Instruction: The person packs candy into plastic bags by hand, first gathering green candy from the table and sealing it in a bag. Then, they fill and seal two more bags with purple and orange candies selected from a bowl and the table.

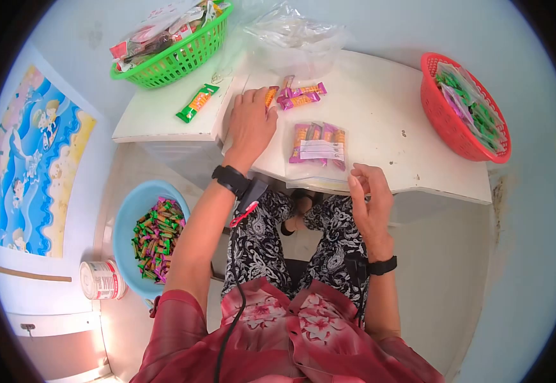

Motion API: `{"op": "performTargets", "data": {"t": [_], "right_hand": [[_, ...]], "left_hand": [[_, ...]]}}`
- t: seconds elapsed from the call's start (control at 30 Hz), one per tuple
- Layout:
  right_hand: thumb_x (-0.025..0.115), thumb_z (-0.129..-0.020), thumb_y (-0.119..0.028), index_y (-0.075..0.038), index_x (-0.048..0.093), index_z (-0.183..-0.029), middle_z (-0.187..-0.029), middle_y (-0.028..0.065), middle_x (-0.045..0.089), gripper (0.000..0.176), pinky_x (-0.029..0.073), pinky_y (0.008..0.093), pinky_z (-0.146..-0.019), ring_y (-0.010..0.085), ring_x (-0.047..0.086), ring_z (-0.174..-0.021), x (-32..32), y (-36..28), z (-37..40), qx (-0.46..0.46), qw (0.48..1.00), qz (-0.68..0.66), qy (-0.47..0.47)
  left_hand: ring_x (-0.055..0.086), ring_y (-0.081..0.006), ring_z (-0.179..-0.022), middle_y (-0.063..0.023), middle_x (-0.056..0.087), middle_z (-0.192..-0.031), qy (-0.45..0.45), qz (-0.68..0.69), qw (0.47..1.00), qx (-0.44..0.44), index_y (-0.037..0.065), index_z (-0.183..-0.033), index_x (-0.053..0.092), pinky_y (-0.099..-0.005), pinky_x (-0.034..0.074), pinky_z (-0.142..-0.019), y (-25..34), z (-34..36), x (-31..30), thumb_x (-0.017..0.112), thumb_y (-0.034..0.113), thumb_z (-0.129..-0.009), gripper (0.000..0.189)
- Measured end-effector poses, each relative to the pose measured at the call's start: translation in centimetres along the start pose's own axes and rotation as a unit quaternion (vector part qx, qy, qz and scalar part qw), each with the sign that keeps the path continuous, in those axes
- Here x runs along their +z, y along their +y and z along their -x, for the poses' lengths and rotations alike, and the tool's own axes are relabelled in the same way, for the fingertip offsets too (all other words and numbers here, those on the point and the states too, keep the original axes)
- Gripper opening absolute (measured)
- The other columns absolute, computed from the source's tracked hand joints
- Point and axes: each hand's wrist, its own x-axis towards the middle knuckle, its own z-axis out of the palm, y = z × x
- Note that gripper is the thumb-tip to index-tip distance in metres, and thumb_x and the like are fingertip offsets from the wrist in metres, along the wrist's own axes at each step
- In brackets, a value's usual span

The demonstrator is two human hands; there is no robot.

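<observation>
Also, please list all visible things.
table: one, white, centre
left basket: one, green, back
right basket: one, red, right
plastic bags: several, clear, back
lone packet: one, green, left
loose packets: several, purple, centre
filled bag: one, clear, front
basin: one, blue, left
basin packets: many, multicoloured, inside
tub: one, white, left
mural: one, multicoloured, wall
wristbands: two, black, wrists
shirt: one, red, torso
trousers: one, black-white, legs
left hand: one, bare, centre
right hand: one, bare, front

The person's table [380, 89] bears 1 green-wrapped snack [197, 103], 4 loose purple-wrapped snacks [301, 101] and 1 flat clear bag [317, 167]. Around them are 2 baskets, 1 green [174, 65] and 1 red [449, 124], 1 blue basin [124, 236] (its heaped snacks [158, 241] overlap too much to count) and 1 tub [102, 279].
</observation>
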Motion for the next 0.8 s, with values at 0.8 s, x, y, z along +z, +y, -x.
{"op": "performTargets", "data": {"t": [0.8], "right_hand": [[0.073, -0.096, 0.001, -0.002, 0.068, -0.134, -0.115, 0.0107, 0.069, 0.039, 0.058, 0.0249, -0.072, 0.0131, 0.072, -0.091, -1.3, -5.6, 2.4, 0.086, 0.935, -0.278, -0.2]], "left_hand": [[0.069, -0.0104, -0.093, -0.0039, 0.073, -0.106, -0.372, 0.584, 0.703, -0.162, 0.0, -0.118, 0.073, -0.0276, 0.056, -0.085, 4.7, 10.3, -12.0, 0.076, 0.011, -0.098, 0.023]]}}
